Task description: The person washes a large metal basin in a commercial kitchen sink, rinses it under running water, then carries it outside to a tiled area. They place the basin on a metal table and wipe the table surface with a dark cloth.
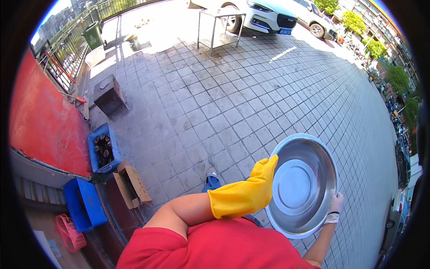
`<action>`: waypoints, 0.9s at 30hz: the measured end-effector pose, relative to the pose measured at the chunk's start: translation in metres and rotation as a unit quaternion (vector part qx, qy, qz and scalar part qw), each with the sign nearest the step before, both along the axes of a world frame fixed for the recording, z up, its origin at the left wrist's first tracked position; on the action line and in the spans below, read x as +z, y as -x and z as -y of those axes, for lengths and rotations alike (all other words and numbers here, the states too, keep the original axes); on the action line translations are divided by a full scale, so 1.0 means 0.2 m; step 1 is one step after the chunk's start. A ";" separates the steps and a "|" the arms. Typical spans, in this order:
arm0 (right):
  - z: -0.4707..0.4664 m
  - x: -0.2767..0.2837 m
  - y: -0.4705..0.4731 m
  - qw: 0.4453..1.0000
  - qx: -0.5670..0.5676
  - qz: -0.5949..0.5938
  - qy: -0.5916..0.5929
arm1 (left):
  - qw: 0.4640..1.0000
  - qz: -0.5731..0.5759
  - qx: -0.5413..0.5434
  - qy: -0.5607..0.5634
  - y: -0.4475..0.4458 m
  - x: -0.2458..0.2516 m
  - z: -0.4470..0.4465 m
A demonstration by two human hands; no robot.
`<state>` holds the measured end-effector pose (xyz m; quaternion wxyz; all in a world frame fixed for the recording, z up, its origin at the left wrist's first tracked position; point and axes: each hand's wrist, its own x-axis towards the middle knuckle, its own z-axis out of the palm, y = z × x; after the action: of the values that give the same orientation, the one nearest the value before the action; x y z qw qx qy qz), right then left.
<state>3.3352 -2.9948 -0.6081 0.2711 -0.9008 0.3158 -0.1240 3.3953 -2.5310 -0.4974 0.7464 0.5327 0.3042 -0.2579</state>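
A large round stainless-steel basin (pixel 295 185) is held out in front of me, above the paving, its inside turned up towards me. My left hand (pixel 263 175), in a long yellow rubber glove, is at the basin's left rim, with some fingers hidden from view. On the right side, my right hand (pixel 336 203) grips the rim through a thin translucent glove. A dark band circles that wrist.
Grey paving tiles (pixel 188 124) stretch ahead. Left are a blue crate (pixel 114 148) of bottles, an open cardboard box (pixel 139 183), a blue bin (pixel 95 208) and a pink basket (pixel 75 237). Further off stand a dark box (pixel 112 97), a metal-framed table (pixel 212 33) and a white car (pixel 265 15).
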 end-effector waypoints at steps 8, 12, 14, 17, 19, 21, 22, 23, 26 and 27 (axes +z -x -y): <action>-0.01 -0.12 -1.48 0.999 0.019 0.014 0.041 | 0.998 -0.013 -0.046 0.049 -1.54 -0.21 -0.11; -0.08 -0.08 -2.28 0.999 0.024 0.028 0.009 | 0.993 0.056 -0.101 0.000 -2.32 -0.14 -0.21; -0.13 -0.05 -2.66 0.999 0.043 0.002 0.030 | 0.993 0.054 -0.109 -0.012 -2.66 -0.10 -0.25; -0.25 -0.04 -3.26 0.999 0.040 0.001 -0.002 | 0.996 -0.065 0.004 0.061 -3.19 -0.01 -0.30; -0.29 0.02 -3.62 0.999 0.044 -0.020 0.006 | 0.998 -0.052 -0.038 -0.003 -3.52 0.01 -0.33; -0.33 0.03 -3.99 0.999 0.043 0.000 -0.001 | 0.997 -0.002 -0.058 -0.041 -3.86 -0.03 -0.38; -0.34 0.01 -4.17 0.999 0.041 0.012 -0.005 | 0.995 0.036 -0.075 -0.057 -4.03 -0.07 -0.41; -0.35 0.00 -4.36 0.999 0.048 0.004 0.017 | 0.996 0.042 -0.067 -0.040 -4.21 -0.10 -0.43; -0.39 -0.05 -4.90 0.998 0.058 0.001 0.023 | 0.996 -0.014 0.007 0.085 -4.76 -0.15 -0.50; -0.40 -0.06 -5.08 0.998 0.057 0.006 -0.014 | 0.996 -0.032 0.002 0.086 -4.93 -0.15 -0.53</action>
<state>4.3506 -2.9156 -0.6200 0.2926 -0.9126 0.2636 -0.1095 4.3813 -2.4242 -0.5269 0.7798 0.4577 0.3059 -0.2980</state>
